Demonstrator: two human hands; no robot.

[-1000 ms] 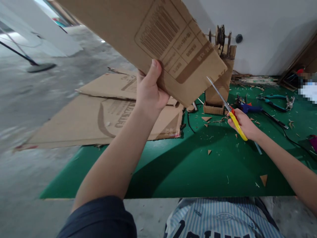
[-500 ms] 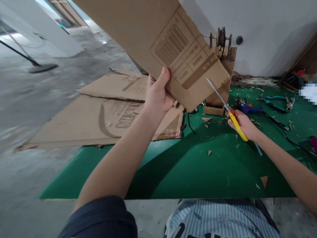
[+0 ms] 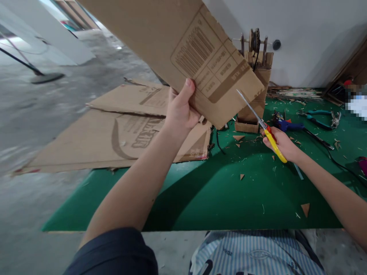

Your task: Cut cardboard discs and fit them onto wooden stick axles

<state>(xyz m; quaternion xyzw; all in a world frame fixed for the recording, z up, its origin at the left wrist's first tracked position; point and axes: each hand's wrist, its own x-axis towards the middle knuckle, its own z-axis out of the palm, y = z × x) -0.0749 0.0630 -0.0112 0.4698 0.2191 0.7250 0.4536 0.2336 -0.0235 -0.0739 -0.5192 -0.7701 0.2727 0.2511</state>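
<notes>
My left hand (image 3: 180, 109) grips the lower edge of a large brown cardboard sheet (image 3: 172, 42), held up tilted in the air, with a printed barcode facing me. My right hand (image 3: 279, 144) is closed on yellow-handled scissors (image 3: 265, 130). Their blades point up and left, and the tip touches the sheet's lower right edge. Both hands are above a green mat (image 3: 218, 191).
Flattened cardboard boxes (image 3: 114, 133) lie on the mat's left end and the grey floor. A small cardboard structure with a spool (image 3: 256, 76) stands at the back by the wall. A blue tool (image 3: 289, 125), teal pliers (image 3: 318, 116), a black cable and cardboard scraps litter the right side.
The raised cardboard sheet shifted right and slightly down, and my left hand moved right along its edge. The scissors hand has barely moved.
</notes>
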